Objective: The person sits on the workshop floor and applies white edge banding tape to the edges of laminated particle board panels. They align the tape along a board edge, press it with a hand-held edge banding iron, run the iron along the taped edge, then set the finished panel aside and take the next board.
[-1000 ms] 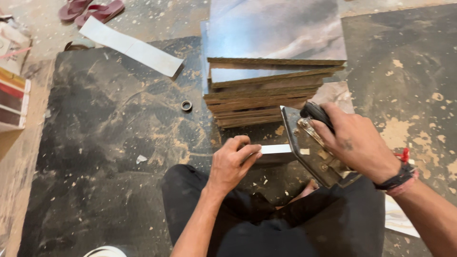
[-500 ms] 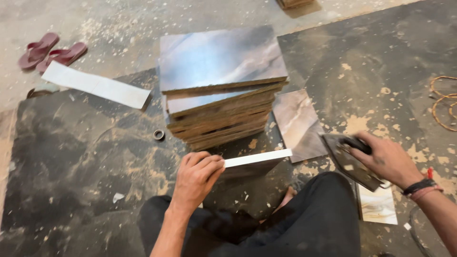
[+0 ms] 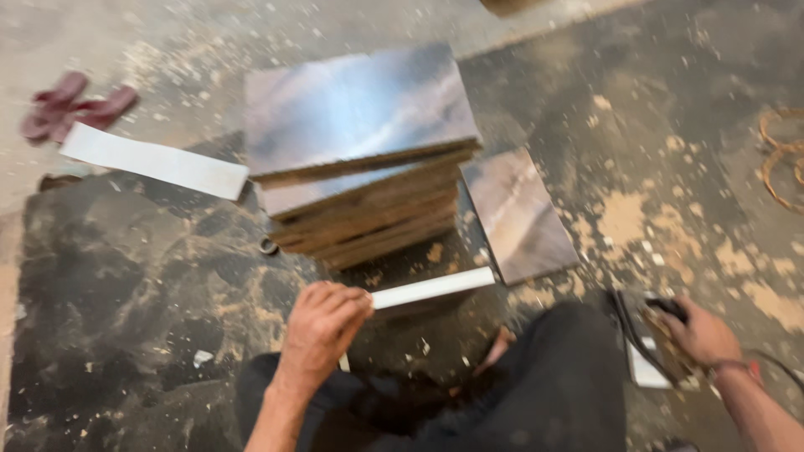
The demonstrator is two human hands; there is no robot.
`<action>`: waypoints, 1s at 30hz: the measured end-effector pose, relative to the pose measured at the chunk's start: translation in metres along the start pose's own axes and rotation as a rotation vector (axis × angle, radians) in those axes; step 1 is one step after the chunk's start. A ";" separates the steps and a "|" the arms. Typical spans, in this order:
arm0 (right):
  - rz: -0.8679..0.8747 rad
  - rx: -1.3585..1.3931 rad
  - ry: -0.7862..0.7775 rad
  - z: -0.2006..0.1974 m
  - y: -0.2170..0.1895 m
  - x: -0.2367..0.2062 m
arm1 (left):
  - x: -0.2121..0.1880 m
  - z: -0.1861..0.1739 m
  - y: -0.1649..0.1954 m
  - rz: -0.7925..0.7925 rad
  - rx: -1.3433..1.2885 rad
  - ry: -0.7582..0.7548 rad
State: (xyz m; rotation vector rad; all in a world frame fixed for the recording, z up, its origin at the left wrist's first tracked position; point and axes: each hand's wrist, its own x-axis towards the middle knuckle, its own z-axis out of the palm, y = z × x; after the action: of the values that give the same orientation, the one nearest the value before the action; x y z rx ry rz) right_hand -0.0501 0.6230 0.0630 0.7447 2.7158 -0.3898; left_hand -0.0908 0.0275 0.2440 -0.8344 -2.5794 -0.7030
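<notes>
Down on the floor (image 3: 126,276), sitting with my knees up, I've got my left hand (image 3: 322,326) closed on one end of a thin white strip (image 3: 431,289), fingers (image 3: 356,303) wrapped narrow around it, the rest sticking out to the right just in front of the stack (image 3: 364,167) of boards. My right hand (image 3: 703,335) is off by my right knee, gripping the black handle of a tool (image 3: 649,339) that sits low on the floor over a bit of white sheet; it's blurry, so I can't tell exactly what kind it is. One loose board (image 3: 519,213) lies flat right beside the stack, another long white strip (image 3: 155,161) is well off to the left near a pair of reddish sandals (image 3: 71,105), and there's a small ring (image 3: 268,246) by the stack's foot. Sawdust everywhere. What worries me: I'm holding the strip only by its end, so it could flex, snap or slip if it catches the stack's edge. Also that top board sits a bit skewed, so a bump could slide it off.
</notes>
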 end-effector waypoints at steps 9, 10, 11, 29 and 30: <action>-0.967 0.376 0.206 -0.120 -0.245 -0.070 | -0.002 -0.005 -0.004 0.002 0.000 0.039; -1.064 0.350 0.278 -0.127 -0.279 -0.087 | -0.003 -0.005 -0.005 0.008 0.000 0.053; -1.158 0.320 0.355 -0.132 -0.308 -0.101 | -0.003 -0.005 -0.006 0.017 -0.003 0.069; -1.219 0.012 0.257 -0.017 -0.438 -0.159 | -0.007 -0.006 -0.020 0.012 -0.015 0.096; -1.232 -0.045 0.205 -0.025 -0.425 -0.151 | -0.007 -0.006 -0.017 0.015 -0.027 0.092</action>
State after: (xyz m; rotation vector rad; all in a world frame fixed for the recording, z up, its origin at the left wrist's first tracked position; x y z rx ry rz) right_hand -0.1564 0.2108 0.2151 -1.0490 3.0126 -0.4877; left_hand -0.0954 0.0089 0.2396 -0.8098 -2.4845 -0.7559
